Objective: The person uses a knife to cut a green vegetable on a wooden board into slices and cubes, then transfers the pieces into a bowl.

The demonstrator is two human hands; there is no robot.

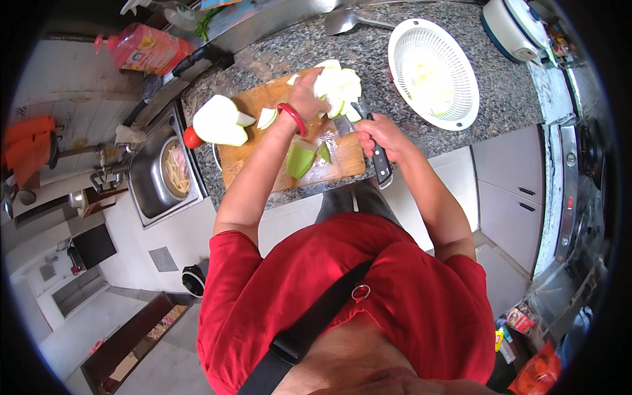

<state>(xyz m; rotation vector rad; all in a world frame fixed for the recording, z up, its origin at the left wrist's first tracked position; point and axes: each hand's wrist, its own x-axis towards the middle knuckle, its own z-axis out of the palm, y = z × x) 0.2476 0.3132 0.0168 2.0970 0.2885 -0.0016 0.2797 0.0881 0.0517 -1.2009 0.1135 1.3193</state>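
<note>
My left hand [308, 97], with a red bangle at its wrist, curls over a heap of pale gourd slices [345, 84] at the far right of a wooden cutting board [263, 164]. Its thumb and fingers lie around some of them. In my right hand [385, 136], at the board's right edge, is a kitchen knife [380, 161], gripped by its black handle. The blade is partly hidden near the slices. Between my arms lie green-skinned gourd pieces [301, 160]. A large pale gourd piece [217, 122] rests at the board's left, beside a smaller slice [267, 118].
A white colander [466, 99] with pale pieces inside stands right of the board. Behind it lies a metal spatula [341, 22]. At left, a steel sink [141, 187] holds a bowl [175, 164]. A red round thing [192, 137] touches the board's left side. A white appliance [515, 29] stands far right.
</note>
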